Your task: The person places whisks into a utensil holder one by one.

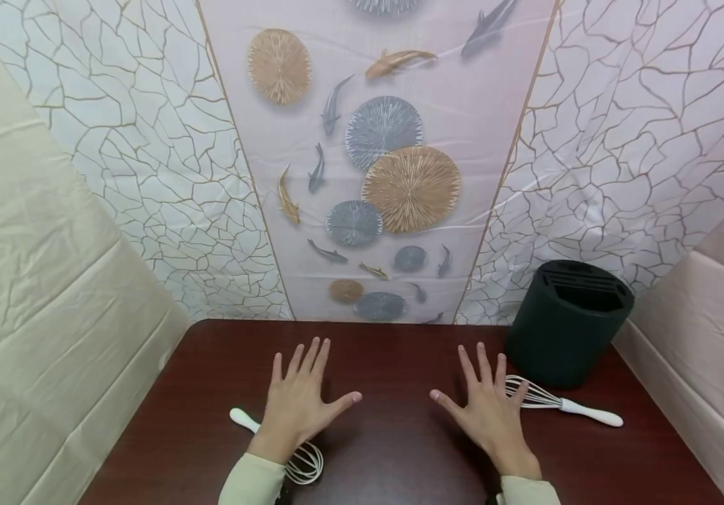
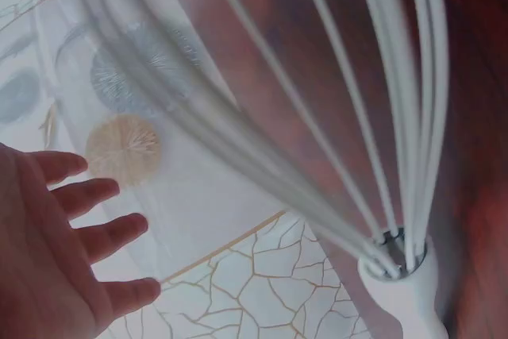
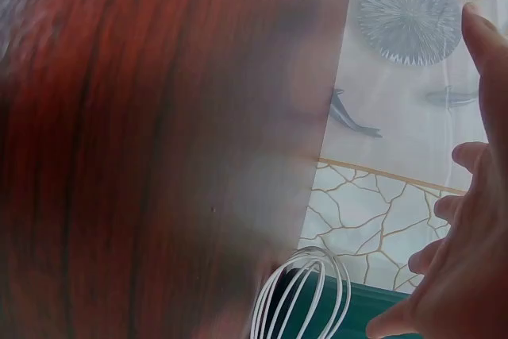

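Observation:
Fingers spread, my left hand [image 1: 299, 405] is held over the left part of the table with nothing in its grasp. Under its wrist lies a white whisk [image 1: 304, 464], its middle hidden by the hand; in the left wrist view the whisk's wires [image 2: 341, 77] loom large beside the palm. My right hand [image 1: 490, 414] is likewise spread and holds nothing. Just to its right, a second whisk [image 1: 589, 412] with a white handle lies on the table, the little finger overlapping its wire end in the head view.
A dark green utensil holder [image 1: 564, 330] with slots in its top stands at the table's back right, behind the second whisk. The dark red-brown table [image 1: 387, 449] meets a patterned cloth backdrop [image 1: 387, 280]. Pale cloth walls [image 1: 52, 301] flank both sides.

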Tool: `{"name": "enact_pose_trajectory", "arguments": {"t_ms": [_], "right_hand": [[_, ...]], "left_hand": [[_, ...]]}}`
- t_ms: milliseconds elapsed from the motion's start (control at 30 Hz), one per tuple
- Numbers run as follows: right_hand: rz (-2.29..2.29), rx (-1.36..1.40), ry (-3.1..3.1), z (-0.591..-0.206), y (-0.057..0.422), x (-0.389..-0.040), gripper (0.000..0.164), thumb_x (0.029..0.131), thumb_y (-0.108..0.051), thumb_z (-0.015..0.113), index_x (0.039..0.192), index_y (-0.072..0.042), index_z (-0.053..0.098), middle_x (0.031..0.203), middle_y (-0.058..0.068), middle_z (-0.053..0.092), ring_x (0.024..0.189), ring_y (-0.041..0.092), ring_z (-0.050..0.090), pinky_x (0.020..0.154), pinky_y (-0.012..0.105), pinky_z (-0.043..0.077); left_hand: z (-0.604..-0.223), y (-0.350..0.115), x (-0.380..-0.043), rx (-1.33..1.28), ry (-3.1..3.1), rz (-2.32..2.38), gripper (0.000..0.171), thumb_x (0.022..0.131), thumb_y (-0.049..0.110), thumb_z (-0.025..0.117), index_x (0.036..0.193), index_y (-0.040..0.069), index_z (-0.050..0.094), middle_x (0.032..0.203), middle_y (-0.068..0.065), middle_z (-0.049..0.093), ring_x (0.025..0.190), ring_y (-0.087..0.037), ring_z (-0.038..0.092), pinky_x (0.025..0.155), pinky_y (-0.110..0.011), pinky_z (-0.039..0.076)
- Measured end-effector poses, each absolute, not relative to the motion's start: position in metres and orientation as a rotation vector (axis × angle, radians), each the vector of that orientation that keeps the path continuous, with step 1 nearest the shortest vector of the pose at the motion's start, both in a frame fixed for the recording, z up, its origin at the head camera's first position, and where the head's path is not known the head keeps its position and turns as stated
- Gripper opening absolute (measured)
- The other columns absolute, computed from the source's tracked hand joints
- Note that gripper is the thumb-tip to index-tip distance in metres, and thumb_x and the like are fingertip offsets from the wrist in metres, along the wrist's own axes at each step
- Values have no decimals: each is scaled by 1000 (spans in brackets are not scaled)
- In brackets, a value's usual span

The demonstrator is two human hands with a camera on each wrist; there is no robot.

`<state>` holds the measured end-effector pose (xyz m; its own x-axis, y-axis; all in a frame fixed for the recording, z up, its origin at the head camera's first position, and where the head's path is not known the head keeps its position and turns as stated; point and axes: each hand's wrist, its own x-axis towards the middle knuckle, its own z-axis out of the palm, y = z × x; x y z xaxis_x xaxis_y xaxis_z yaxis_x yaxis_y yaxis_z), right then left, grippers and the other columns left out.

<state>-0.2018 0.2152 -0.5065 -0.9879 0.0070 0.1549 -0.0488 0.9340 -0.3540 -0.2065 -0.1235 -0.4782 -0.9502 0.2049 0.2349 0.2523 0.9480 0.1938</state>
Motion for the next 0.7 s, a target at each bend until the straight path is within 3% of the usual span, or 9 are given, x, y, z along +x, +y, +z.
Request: {"name": "enact_pose_trajectory", "arguments": {"t_ms": [333,500,700], "right_hand": [[552,39,-2954,-506,221,-199,110,86,-65,78,170,-18,22,173,26,13,155,59,3,105,91,1],[572,31,-2942,-505,226,-199,112,86,-72,74,169,-18,23,172,26,17,155,59,8,107,90,8],[589,16,-2914,-503,229,-199,108,88,-76,67,168,-16,26,170,27,22,154,58,14,109,87,12]], "left_hand": [[-469,-143,-202,-416,-2929,-492,103,87,89,52,165,24,38,165,-7,45,150,-34,44,123,-62,27],[-467,-159,-198,-534,-2966,-505,101,86,89,54,163,25,42,160,-8,50,146,-35,49,119,-61,35],[-466,-178,-191,-639,-3015,-521,96,83,81,68,160,27,48,154,-10,57,139,-39,55,112,-64,42]]}}
